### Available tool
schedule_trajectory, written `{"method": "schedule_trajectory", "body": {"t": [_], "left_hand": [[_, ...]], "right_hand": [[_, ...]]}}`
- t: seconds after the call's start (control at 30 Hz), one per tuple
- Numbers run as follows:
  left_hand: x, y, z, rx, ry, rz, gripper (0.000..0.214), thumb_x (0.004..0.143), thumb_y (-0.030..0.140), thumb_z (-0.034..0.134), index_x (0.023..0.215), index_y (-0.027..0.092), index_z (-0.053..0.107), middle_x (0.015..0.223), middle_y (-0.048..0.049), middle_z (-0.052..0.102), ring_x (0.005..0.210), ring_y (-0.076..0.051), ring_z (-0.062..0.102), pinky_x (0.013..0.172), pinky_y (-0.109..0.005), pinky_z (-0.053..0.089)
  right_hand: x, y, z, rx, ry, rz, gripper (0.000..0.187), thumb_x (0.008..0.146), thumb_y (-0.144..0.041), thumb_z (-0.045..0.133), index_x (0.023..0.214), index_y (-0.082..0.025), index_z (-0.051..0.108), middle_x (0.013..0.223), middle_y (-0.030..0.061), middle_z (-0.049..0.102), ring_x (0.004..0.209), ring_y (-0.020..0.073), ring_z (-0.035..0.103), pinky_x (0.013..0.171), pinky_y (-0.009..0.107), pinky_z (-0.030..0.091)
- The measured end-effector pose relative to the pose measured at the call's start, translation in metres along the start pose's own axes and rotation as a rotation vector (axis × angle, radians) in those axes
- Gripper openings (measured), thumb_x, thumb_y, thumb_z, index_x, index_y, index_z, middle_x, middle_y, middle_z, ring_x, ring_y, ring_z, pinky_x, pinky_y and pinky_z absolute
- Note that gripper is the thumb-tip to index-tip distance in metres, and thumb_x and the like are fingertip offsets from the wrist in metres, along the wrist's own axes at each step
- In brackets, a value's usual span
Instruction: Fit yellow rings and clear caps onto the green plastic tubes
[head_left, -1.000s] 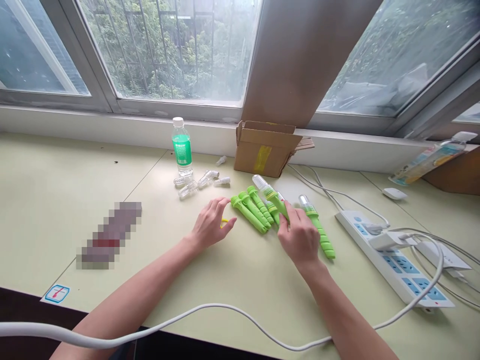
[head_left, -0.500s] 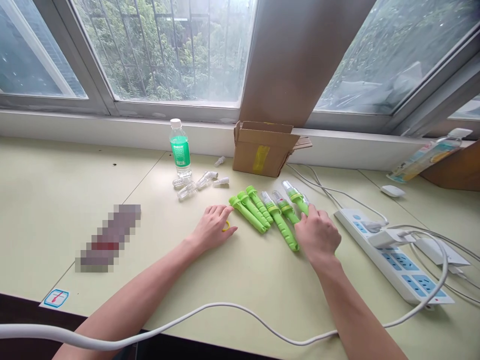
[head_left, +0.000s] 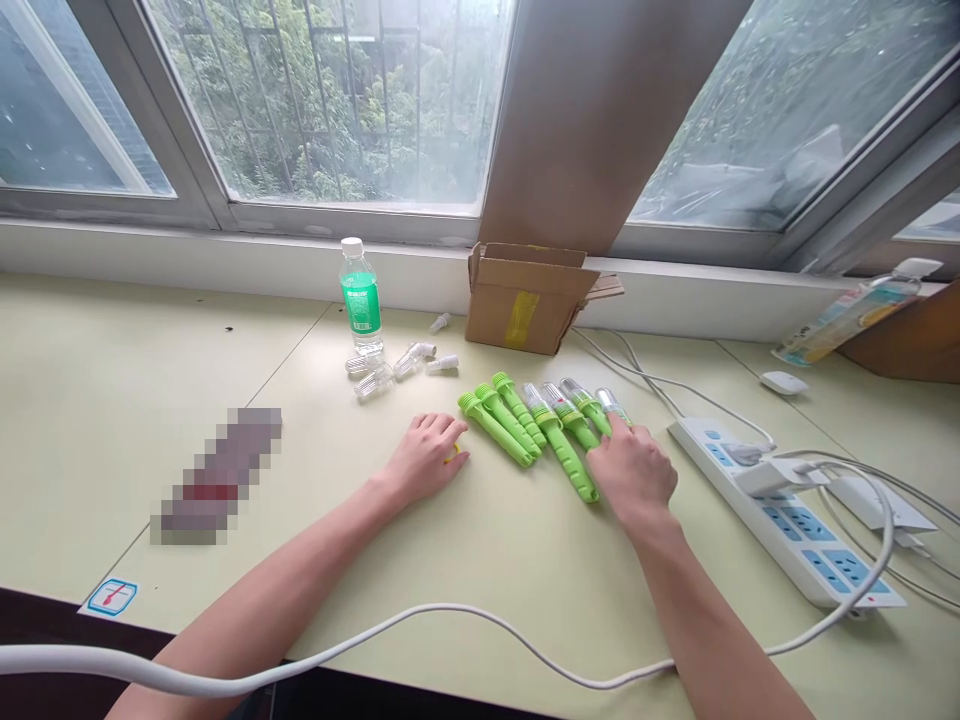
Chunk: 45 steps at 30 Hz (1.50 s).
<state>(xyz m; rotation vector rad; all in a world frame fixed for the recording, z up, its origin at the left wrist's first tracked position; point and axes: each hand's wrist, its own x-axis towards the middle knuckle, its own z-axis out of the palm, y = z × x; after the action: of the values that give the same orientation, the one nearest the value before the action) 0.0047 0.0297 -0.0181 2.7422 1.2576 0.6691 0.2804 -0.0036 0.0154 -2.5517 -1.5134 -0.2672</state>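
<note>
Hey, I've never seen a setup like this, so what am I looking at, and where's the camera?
There's no machine here, just a person's two bare hands. The camera is worn on the head, looking forward and down at a desk. Three open green tubes lie beside capped ones. Loose clear caps lie near a bottle, with a box behind and a power strip to the right. The left hand has something yellow by its thumb, mostly hidden. The right hand is at the capped tubes; its grip is hidden.

Can't see end of rightmost capped tube (head_left: pixel 607 398) behind right hand (head_left: pixel 636 475), 4 o'clock; can't identify pixelated item (head_left: pixel 216 482), 8 o'clock.
</note>
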Motion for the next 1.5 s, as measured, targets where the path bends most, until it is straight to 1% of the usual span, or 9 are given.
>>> {"method": "schedule_trajectory", "body": {"t": [0.63, 0.8, 0.93, 1.03, 1.13, 1.23, 1.3, 1.37, 1.5], "left_hand": [[0.001, -0.002, 0.000, 0.019, 0.041, 0.012, 0.018, 0.087, 0.027, 0.056, 0.104, 0.019, 0.056, 0.098, -0.0058, 0.065, 0.092, -0.022, 0.061, 0.087, -0.039, 0.047], [0.001, -0.002, -0.001, 0.015, 0.071, 0.017, 0.016, 0.088, 0.025, 0.056, 0.102, 0.020, 0.057, 0.096, -0.0051, 0.066, 0.091, -0.021, 0.061, 0.086, -0.038, 0.047], [0.002, -0.002, -0.001, 0.007, 0.085, 0.033, 0.013, 0.089, 0.024, 0.055, 0.101, 0.020, 0.058, 0.095, -0.0046, 0.067, 0.089, -0.020, 0.061, 0.085, -0.037, 0.047], [0.002, -0.003, -0.001, 0.010, 0.100, 0.045, 0.011, 0.089, 0.023, 0.055, 0.099, 0.020, 0.058, 0.092, -0.0041, 0.068, 0.088, -0.020, 0.062, 0.086, -0.037, 0.046], [0.002, -0.004, -0.001, 0.012, 0.130, 0.070, 0.011, 0.090, 0.025, 0.055, 0.098, 0.020, 0.058, 0.091, -0.0042, 0.068, 0.088, -0.020, 0.061, 0.087, -0.038, 0.045], [0.002, -0.004, -0.001, 0.012, 0.174, 0.109, 0.012, 0.091, 0.028, 0.054, 0.099, 0.020, 0.057, 0.089, -0.0040, 0.067, 0.087, -0.019, 0.061, 0.088, -0.038, 0.045], [0.002, -0.003, -0.002, 0.015, 0.213, 0.132, 0.013, 0.092, 0.029, 0.052, 0.100, 0.020, 0.057, 0.087, -0.0037, 0.067, 0.086, -0.019, 0.061, 0.089, -0.038, 0.044], [0.002, -0.002, -0.003, 0.018, 0.252, 0.142, 0.014, 0.093, 0.031, 0.051, 0.101, 0.020, 0.056, 0.086, -0.0036, 0.066, 0.086, -0.019, 0.061, 0.090, -0.038, 0.044], [0.003, 0.000, -0.005, 0.006, 0.320, 0.133, 0.016, 0.093, 0.034, 0.051, 0.102, 0.021, 0.054, 0.085, -0.0032, 0.066, 0.082, -0.018, 0.062, 0.092, -0.039, 0.044]], "right_hand": [[-0.001, 0.000, 0.003, 0.000, 0.054, -0.038, 0.043, 0.089, -0.023, 0.039, 0.128, -0.019, 0.057, 0.105, 0.0148, 0.065, 0.089, 0.0298, 0.062, 0.062, 0.036, 0.045], [-0.001, -0.001, 0.004, 0.014, 0.064, -0.033, 0.040, 0.090, -0.030, 0.042, 0.124, -0.018, 0.060, 0.103, 0.0153, 0.066, 0.091, 0.0298, 0.061, 0.064, 0.036, 0.045], [-0.002, -0.001, 0.006, 0.044, 0.147, -0.073, 0.039, 0.091, -0.034, 0.043, 0.119, -0.016, 0.063, 0.099, 0.0156, 0.067, 0.092, 0.0299, 0.060, 0.065, 0.036, 0.045], [-0.005, -0.005, 0.009, 0.119, 0.287, -0.183, 0.037, 0.092, -0.033, 0.042, 0.117, -0.016, 0.064, 0.100, 0.0141, 0.067, 0.095, 0.0291, 0.058, 0.069, 0.035, 0.045], [-0.015, -0.016, 0.011, 0.215, 0.369, -0.380, 0.036, 0.093, -0.033, 0.043, 0.116, -0.015, 0.064, 0.102, 0.0126, 0.067, 0.099, 0.0273, 0.056, 0.076, 0.035, 0.046], [-0.031, -0.033, 0.010, 0.271, 0.303, -0.568, 0.036, 0.094, -0.033, 0.044, 0.116, -0.015, 0.065, 0.104, 0.0120, 0.066, 0.102, 0.0262, 0.055, 0.083, 0.035, 0.045], [-0.042, -0.043, 0.010, 0.257, 0.219, -0.681, 0.036, 0.095, -0.031, 0.042, 0.120, -0.018, 0.063, 0.107, 0.0117, 0.065, 0.106, 0.0269, 0.053, 0.087, 0.038, 0.043], [-0.049, -0.050, 0.011, 0.247, 0.176, -0.798, 0.035, 0.094, -0.029, 0.042, 0.120, -0.020, 0.064, 0.109, 0.0110, 0.064, 0.108, 0.0274, 0.052, 0.090, 0.040, 0.041], [-0.055, -0.056, 0.015, 0.230, 0.187, -0.882, 0.033, 0.093, -0.023, 0.044, 0.118, -0.019, 0.065, 0.114, 0.0115, 0.062, 0.110, 0.0281, 0.050, 0.093, 0.042, 0.038]]}}
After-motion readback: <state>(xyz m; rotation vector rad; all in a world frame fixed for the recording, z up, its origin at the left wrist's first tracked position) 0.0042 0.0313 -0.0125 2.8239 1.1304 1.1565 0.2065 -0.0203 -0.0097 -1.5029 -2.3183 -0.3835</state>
